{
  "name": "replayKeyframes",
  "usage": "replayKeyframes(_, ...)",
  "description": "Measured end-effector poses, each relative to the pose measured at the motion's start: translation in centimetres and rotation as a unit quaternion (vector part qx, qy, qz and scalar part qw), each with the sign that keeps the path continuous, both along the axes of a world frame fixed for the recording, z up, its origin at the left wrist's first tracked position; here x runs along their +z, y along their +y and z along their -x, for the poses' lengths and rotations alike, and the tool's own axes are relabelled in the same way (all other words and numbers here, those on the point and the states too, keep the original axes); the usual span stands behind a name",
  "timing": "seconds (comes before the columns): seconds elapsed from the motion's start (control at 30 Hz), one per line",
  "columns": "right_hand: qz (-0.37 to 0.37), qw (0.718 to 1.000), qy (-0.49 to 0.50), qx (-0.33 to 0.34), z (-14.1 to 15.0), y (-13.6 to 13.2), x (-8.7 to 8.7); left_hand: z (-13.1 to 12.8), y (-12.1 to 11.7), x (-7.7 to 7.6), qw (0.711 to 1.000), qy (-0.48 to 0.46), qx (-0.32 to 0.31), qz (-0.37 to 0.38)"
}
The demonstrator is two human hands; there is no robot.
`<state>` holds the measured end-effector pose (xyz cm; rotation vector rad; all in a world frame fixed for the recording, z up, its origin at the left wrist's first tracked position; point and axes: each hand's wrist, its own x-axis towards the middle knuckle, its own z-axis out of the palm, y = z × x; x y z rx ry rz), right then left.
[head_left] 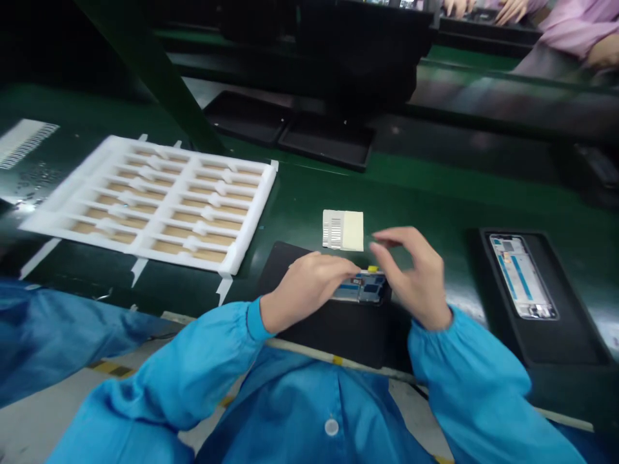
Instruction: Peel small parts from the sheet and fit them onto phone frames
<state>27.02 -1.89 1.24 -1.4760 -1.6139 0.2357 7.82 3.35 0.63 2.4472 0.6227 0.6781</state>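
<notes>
My left hand [307,287] lies over an opened phone frame [362,289] that rests on a black tray [333,322], fingers stretched flat and pressing on it. My right hand [418,274] hovers just right of the frame, fingers curled loosely above a small yellow tab [373,269]; I cannot make out anything in them. Just beyond the hands a small pale card with printed bars [343,230] rests on the green belt [416,193].
A white foam tray [155,200] with rows of tan parts lies at the left. Another phone frame [521,274] sits in a black tray [536,322] at the right. Black empty trays [290,129] stand behind. Another person's pink sleeves [570,26] show at top right.
</notes>
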Motion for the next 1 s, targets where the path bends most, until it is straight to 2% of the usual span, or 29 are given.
replayKeyframes(0.1, 0.116, 0.989, -0.061, 0.063, 0.4, 6.7, -1.4, 0.4, 3.1, -0.5, 0.985, 0.029, 0.003, 0.172)
replayKeyframes(0.17, 0.160, 0.978, -0.096, 0.089, 0.9, 10.0, -2.7, 0.8, 4.8, -1.0, 0.976, 0.049, 0.013, 0.214)
replayKeyframes(0.27, 0.187, 0.967, -0.128, 0.117, 1.5, 12.2, -4.2, 1.1, 6.0, -1.6, 0.972, 0.063, 0.017, 0.226)
replayKeyframes(0.37, 0.211, 0.956, -0.158, 0.127, 1.6, 12.3, -4.7, 1.1, 6.2, -1.5, 0.972, 0.067, 0.013, 0.226)
replayKeyframes(0.63, 0.225, 0.946, -0.200, 0.124, 3.1, 11.0, -3.8, 0.8, 6.8, -1.2, 0.954, 0.136, 0.003, 0.269)
replayKeyframes(0.83, 0.197, 0.971, -0.074, 0.108, 2.0, 11.5, -4.7, 0.6, 7.2, -0.9, 0.934, 0.195, 0.003, 0.300)
replayKeyframes(1.0, 0.142, 0.986, 0.070, 0.052, 1.4, 11.1, -4.0, 0.8, 7.2, -1.7, 0.944, 0.144, -0.014, 0.297)
